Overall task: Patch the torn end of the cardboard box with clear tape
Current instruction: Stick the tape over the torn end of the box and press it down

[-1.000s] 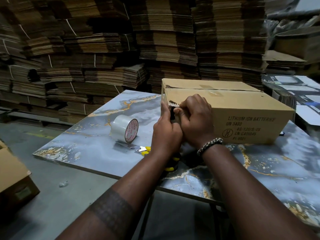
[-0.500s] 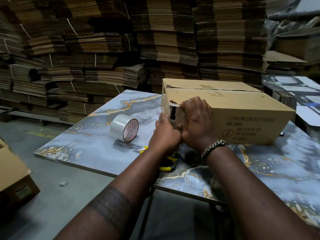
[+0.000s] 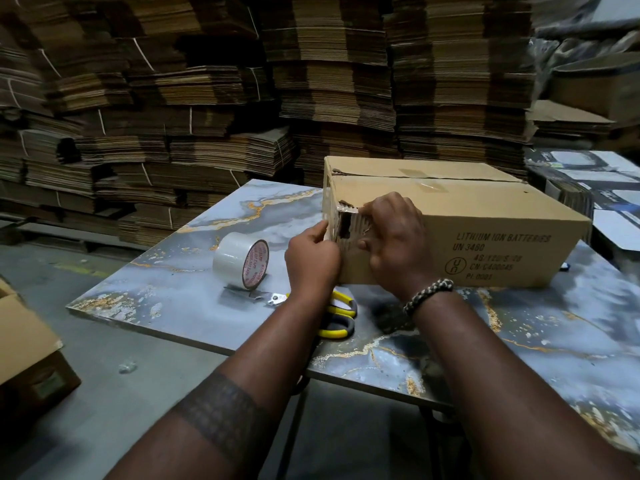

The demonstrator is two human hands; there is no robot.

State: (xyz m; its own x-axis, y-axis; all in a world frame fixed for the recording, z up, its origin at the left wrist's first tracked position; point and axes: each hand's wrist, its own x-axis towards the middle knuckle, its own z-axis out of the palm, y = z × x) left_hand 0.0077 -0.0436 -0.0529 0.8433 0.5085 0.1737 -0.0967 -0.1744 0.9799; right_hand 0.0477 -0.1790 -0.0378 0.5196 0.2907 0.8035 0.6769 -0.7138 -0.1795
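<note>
I logged yellow-handled scissors (image 3: 337,315) lying nearest on the marbled table (image 3: 519,341). Left hand (image 3: 311,261) pinched a strip of clear tape (image 3: 326,231) at the cardboard box (image 3: 485,216) corner; right hand (image 3: 398,244) pressed flat on the box beside the torn hole (image 3: 345,226). Tape roll (image 3: 241,260) stood left.

A marbled grey-and-gold table (image 3: 166,292) carries a cardboard box (image 3: 485,230) toward its far edge. A tape roll (image 3: 240,260) stands on edge near the left corner, and yellow scissors (image 3: 337,315) lie between it and the near edge, just beside the box.
</note>
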